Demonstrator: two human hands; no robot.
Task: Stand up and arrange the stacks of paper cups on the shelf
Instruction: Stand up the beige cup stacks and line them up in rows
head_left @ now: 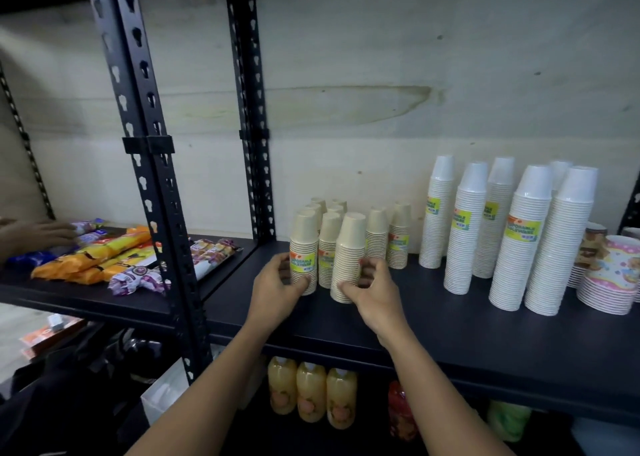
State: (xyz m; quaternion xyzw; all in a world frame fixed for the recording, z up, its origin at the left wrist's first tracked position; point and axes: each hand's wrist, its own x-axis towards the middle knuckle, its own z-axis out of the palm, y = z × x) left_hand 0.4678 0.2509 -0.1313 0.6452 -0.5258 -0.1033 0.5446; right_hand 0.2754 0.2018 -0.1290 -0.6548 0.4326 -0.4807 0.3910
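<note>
Several short stacks of beige paper cups stand upside down on the dark shelf [450, 320]. My left hand [277, 284] grips the front-left beige stack [304, 248], which carries a yellow-green label. My right hand [372, 287] grips the base of the front beige stack [349, 255], which leans slightly to the right. More beige stacks [398, 234] stand behind them. Tall white cup stacks [519, 237] stand upright further right.
Patterned paper bowls [609, 275] sit stacked at the far right. Black slotted uprights [156, 178] divide off the left bay, where snack packets [104, 255] lie and another person's hand [34, 236] reaches. Juice bottles [311, 391] stand on the shelf below.
</note>
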